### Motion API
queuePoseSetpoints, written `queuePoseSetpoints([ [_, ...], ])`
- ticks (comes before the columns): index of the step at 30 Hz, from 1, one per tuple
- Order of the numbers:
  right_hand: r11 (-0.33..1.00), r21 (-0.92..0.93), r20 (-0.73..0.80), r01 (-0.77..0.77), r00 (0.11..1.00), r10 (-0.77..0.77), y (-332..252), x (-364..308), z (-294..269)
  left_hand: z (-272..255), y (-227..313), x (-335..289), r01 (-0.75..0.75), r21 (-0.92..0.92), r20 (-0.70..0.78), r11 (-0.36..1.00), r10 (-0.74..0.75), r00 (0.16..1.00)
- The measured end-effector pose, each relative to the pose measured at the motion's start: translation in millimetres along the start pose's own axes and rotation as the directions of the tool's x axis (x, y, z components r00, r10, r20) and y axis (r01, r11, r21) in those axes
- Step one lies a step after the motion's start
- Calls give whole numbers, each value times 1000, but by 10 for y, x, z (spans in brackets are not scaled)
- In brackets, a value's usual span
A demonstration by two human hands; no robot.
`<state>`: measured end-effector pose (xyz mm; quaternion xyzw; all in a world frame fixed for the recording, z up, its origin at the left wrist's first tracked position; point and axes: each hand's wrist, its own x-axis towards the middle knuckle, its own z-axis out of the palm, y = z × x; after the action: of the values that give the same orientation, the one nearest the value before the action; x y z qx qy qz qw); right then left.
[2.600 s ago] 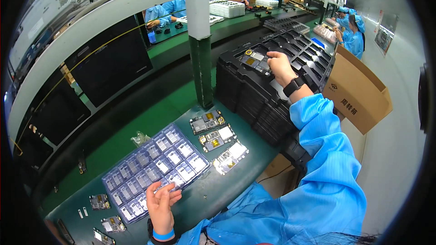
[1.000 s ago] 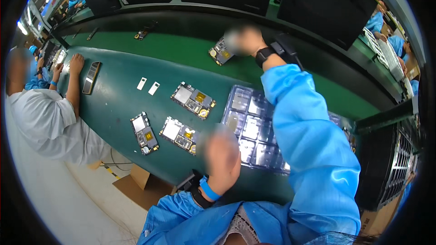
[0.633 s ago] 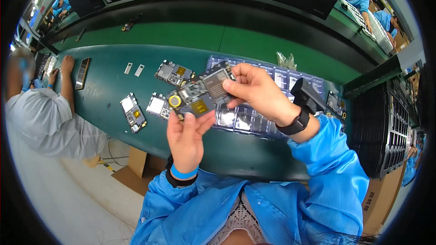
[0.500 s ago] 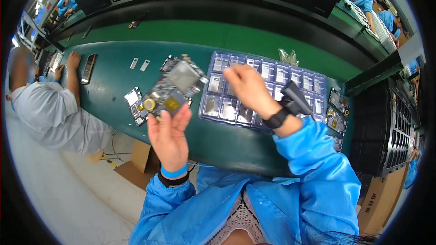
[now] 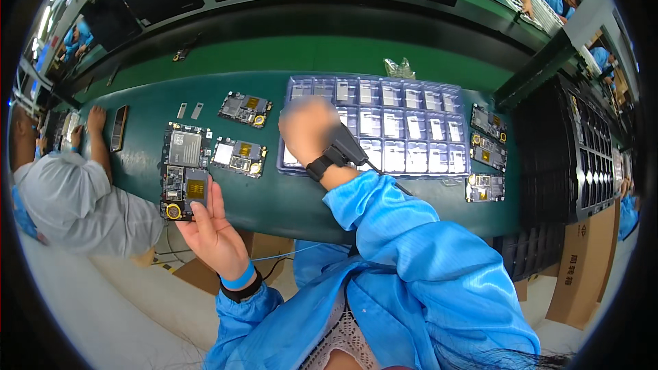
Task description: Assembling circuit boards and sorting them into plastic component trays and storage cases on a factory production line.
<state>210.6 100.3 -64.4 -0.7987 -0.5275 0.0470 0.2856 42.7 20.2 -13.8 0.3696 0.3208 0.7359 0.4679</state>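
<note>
in the head view, the circuit board [image 5: 185, 171] has swung left, further from the tray [image 5: 373, 77], and is less slanted than half a second ago. the left hand [image 5: 216, 234] grips its near end above the worktop [image 5: 301, 202], thumb on its face. the right hand [image 5: 308, 130] has shifted to the tray's left end; blur hides how far its fingers are open or what they hold. the clear bluish tray has three rows of compartments, with flat whitish pieces [image 5: 388, 124] in many.
</note>
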Motion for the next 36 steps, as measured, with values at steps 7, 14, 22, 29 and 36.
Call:
queuePoseSetpoints([
  [7, 724, 688, 21, 42, 997, -78, 342, -79, -730, 57, 87, -10, 257, 43, 171, 965, -261, 950],
  [14, 719, 694, 14, 41, 997, -70, 755, -471, -1842, 534, -161, -282, 653, 78, 434, 754, -615, 658],
  [22, 516, 804, 345, -297, 938, 3, 844, -743, -1858, 805, -272, -589, 681, 206, 488, 703, -676, 551],
  [29, 516, 789, 372, -335, 928, 32, 907, -829, -1691, 919, -301, -720, 602, 248, 545, 759, -623, 561],
  [36, 528, 796, 328, -296, 944, 33, 962, -836, -1652, 949, -338, -777, 564, 281, 565, 777, -609, 557],
])
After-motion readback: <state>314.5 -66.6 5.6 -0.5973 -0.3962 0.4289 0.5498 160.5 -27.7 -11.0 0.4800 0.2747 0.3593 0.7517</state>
